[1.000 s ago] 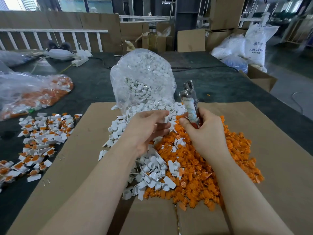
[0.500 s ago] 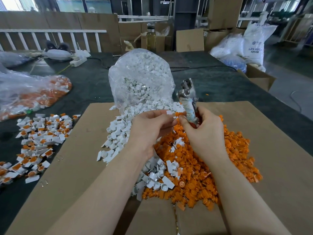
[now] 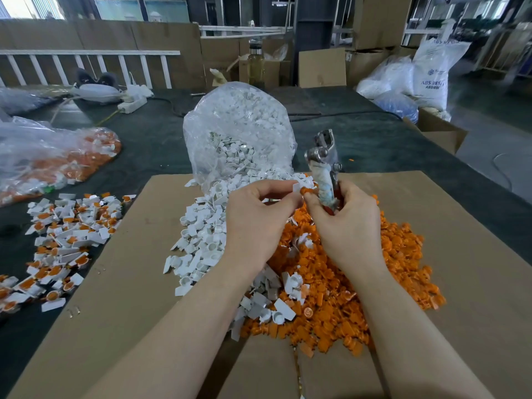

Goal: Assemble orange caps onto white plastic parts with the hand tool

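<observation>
Now pinching white part point(image 3: 296, 188) in left hand point(image 3: 260, 218) fingers | mating with orange cap point(image 3: 307, 191) pinched by right hand point(image 3: 347, 223), brought together since a second ago | gripping hand tool point(image 3: 324, 165) upright, crimping pending

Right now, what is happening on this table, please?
A person is fitting orange caps onto white plastic parts. The left hand pinches one white part; the right hand holds the metal hand tool upright and pinches an orange cap against that part. Loose white parts and orange caps are heaped on the cardboard. Finished pieces lie to the left.
</observation>
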Available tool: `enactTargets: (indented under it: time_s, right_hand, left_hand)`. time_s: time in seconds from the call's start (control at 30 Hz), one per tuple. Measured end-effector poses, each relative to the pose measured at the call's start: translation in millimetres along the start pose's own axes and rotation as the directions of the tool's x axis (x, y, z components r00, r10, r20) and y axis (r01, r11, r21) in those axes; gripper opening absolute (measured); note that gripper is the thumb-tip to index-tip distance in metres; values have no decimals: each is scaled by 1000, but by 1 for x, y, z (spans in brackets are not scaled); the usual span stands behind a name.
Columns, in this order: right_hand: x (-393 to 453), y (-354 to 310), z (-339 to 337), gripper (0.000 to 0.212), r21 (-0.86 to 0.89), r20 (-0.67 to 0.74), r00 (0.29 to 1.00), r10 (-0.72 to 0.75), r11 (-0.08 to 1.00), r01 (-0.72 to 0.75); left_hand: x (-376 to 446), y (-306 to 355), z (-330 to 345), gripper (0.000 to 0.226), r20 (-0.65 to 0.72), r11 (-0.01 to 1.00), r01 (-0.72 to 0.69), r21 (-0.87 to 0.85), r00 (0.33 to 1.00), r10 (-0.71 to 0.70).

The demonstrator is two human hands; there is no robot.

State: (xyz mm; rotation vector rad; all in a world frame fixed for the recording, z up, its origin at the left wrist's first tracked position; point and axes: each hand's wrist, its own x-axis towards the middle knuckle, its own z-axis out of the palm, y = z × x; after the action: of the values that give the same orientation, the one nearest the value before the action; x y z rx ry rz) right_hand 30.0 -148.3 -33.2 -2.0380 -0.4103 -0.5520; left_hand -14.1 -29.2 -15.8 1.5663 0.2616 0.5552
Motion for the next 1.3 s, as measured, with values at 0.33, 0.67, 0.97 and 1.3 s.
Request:
enactTargets:
  time_s: [0.33,0.67,0.97,1.3]
  right_hand:
    - [-2,-4,2,15,20,2,1000,4,1000,-4]
    - [1,-3,1,11,53,52,997,53,997,-56]
    - [2,-2,-3,4,140,234,968,84,983,-119]
    - [5,-3,-21,12,237,472,868,154,926,-293]
  left_hand:
    - [-3,-1,1,14,-10,988,-115,108,993,116]
    - [0,-5,-1,12,33,968,-197,153,980,194]
    - [3,-10,-3,11,-40,972,-130,193,989,141]
    - [17,-6,-14,13,-12,935,86,-345,995,-96]
